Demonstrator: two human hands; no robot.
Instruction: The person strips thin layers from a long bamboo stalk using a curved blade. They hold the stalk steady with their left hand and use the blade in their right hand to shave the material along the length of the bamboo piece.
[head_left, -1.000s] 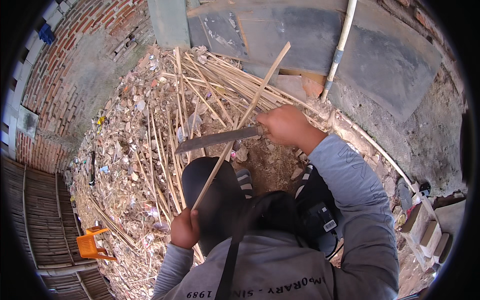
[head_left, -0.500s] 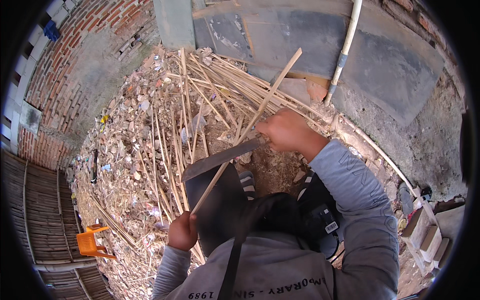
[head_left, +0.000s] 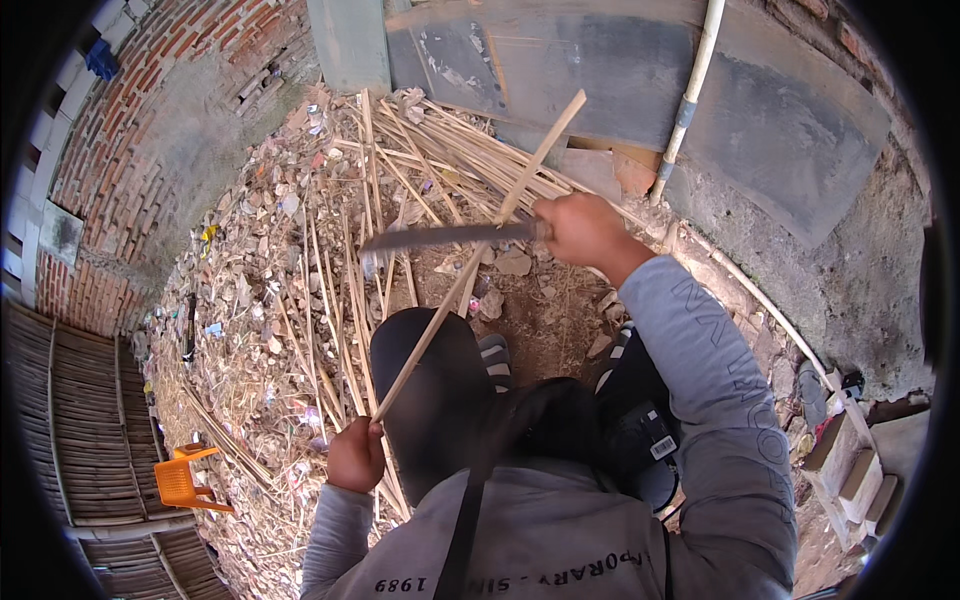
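The left hand clenches the near end of a stick slanting far right; the knife, gripped by the right hand, crosses it, contact hard to tell.

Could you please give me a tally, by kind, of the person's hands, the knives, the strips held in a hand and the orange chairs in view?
Hands: 2 (left hand, right hand)
Long-bladed knife: 1
Held strip: 1
Orange chair: 1
Total: 5
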